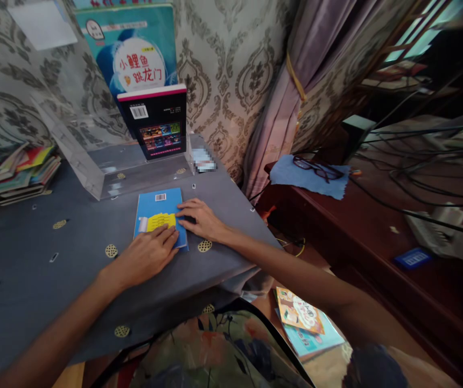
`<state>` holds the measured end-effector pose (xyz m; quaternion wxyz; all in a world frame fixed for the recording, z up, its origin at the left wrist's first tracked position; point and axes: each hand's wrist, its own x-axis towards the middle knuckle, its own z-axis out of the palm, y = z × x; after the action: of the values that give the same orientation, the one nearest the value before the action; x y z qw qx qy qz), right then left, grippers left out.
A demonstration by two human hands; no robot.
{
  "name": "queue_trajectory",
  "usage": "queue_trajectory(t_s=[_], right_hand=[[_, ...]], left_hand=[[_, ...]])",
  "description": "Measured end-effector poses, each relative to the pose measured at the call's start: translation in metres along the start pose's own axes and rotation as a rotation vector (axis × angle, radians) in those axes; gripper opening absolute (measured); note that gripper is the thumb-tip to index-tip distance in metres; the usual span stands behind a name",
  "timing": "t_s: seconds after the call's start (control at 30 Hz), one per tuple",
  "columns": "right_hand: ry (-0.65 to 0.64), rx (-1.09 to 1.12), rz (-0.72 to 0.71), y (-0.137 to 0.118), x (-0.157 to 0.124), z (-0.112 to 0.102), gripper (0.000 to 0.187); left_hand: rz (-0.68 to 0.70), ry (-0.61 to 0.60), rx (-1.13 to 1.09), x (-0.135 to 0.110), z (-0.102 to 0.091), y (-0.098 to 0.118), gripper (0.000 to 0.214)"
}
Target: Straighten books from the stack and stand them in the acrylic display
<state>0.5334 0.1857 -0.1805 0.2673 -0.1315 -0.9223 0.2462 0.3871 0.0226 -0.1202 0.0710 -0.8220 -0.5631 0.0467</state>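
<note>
A thin blue book (156,207) with a yellow patch and a barcode lies flat on the grey cloth-covered table (33,269). My left hand (145,258) rests on the book's near edge with its fingers stretched out flat. My right hand (201,220) lies on the book's right edge, fingers also extended. Neither hand grips the book. Just behind it stands a clear acrylic display stand (94,161) holding a black book (156,126) upright in front and a larger teal book (134,48) with Chinese lettering behind.
A stack of books (13,172) lies at the table's left. On the floor below the table's right corner are more books (304,320). To the right stands a dark wooden desk (377,258) with glasses (316,167) on a blue cloth, cables and devices.
</note>
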Motion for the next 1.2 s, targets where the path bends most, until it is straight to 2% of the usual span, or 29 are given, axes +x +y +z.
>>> queue_trajectory(t_s=[0.43, 0.53, 0.7, 0.8, 0.9, 1.03, 1.13, 1.2], right_hand=[[-0.006, 0.057, 0.063, -0.012, -0.011, -0.005, 0.022], [-0.017, 0.064, 0.093, -0.015, -0.012, -0.007, 0.029], [-0.09, 0.009, 0.12, -0.02, -0.017, -0.011, 0.045], [-0.167, -0.031, 0.096, -0.021, -0.02, -0.012, 0.056], [-0.208, -0.053, 0.091, -0.02, -0.022, -0.013, 0.064], [-0.235, -0.046, 0.087, -0.021, -0.022, -0.015, 0.064], [-0.272, -0.04, 0.103, -0.021, -0.019, -0.018, 0.067], [-0.293, -0.03, 0.109, -0.019, -0.015, -0.019, 0.072]], left_hand=[[0.035, -0.001, -0.015, 0.003, -0.009, -0.002, 0.04], [0.034, 0.032, -0.009, 0.002, -0.006, -0.002, 0.04], [0.01, 0.123, -0.029, -0.002, 0.011, 0.002, 0.039], [-0.003, 0.127, -0.027, -0.005, 0.017, 0.004, 0.043], [-0.007, 0.095, -0.052, -0.006, 0.012, 0.001, 0.047], [-0.029, 0.078, -0.181, 0.0, 0.009, -0.018, 0.039], [-0.101, 0.106, -0.24, 0.01, 0.022, -0.045, 0.038], [-0.214, 0.142, -0.235, 0.017, 0.037, -0.066, 0.04]])
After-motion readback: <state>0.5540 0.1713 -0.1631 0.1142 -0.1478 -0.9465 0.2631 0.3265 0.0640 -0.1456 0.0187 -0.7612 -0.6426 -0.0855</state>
